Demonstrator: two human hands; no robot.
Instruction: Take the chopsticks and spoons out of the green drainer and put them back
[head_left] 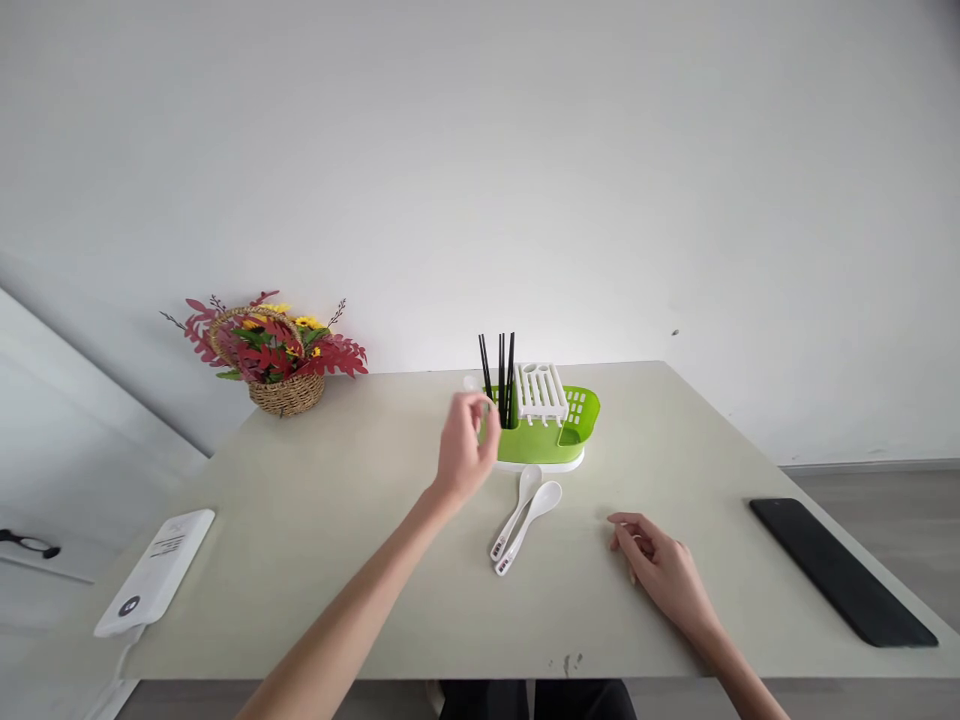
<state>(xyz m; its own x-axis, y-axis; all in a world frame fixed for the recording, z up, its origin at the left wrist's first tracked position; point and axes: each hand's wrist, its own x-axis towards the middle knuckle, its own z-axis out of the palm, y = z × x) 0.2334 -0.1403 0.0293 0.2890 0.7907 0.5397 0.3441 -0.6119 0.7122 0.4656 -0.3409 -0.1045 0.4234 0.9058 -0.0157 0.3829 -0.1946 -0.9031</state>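
My left hand (469,445) is raised at the left end of a green utensil holder (536,445), its fingers curled into a pinch. Just behind those fingers shows the white bowl of a spoon (471,383); its handle is hidden, so whether I grip it is unclear. Black chopsticks (506,380) stand upright in the holder beside the hand. Two white spoons (525,520) lie side by side on the table in front of the holder, bowls pointing away from me. My right hand (660,565) rests on the table to their right, fingers loosely bent and apart, holding nothing.
A slatted white rack (540,390) with hooks sits on the holder. On the table (360,480), a wicker basket (289,393) of artificial flowers stands at back left, a white power bank (157,570) with a cable lies at left, and a black phone (840,570) at right.
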